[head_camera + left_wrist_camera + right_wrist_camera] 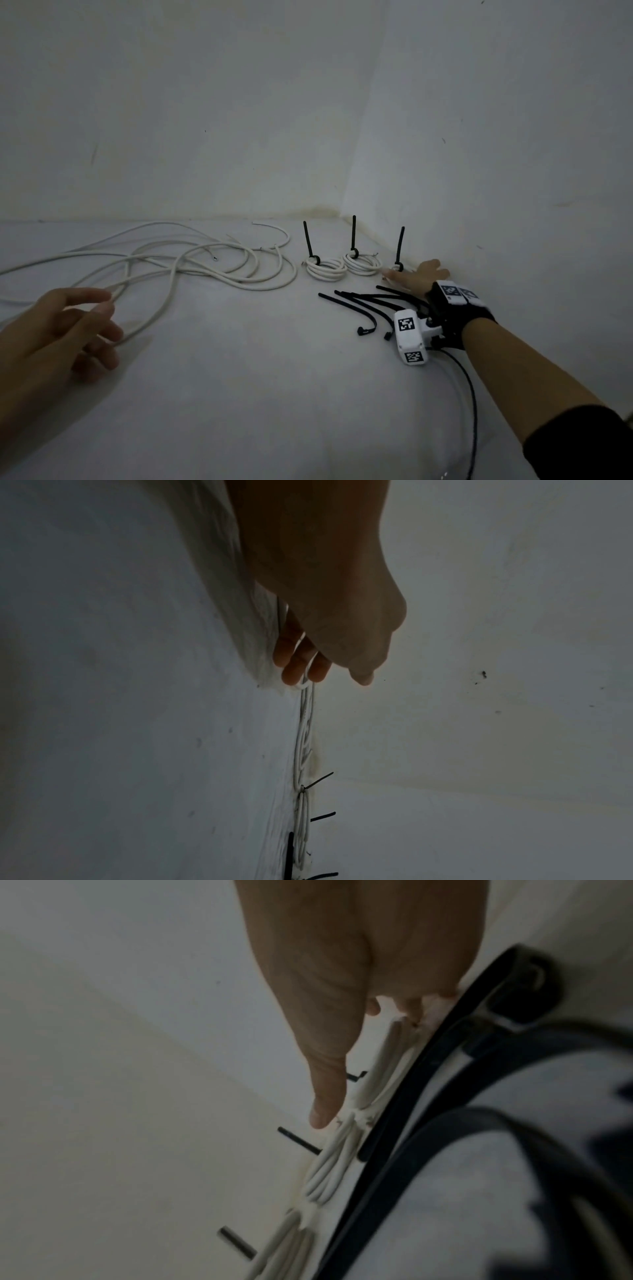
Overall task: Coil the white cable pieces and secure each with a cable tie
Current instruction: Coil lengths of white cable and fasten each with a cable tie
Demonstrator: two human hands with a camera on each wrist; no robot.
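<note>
Two white coils lie near the wall, each bound by a black cable tie whose tail stands upright. A third tied coil is mostly hidden under my right hand, which rests on it with straight, spread fingers; its tie tail stands up beside the thumb. Loose white cable pieces sprawl at the left. My left hand hovers at their near loop, fingers loosely curled, fingertips against a strand; no firm grip shows.
Several loose black cable ties lie on the white surface just in front of my right hand. The walls meet in a corner right behind the coils. A black cord trails from the right wrist device.
</note>
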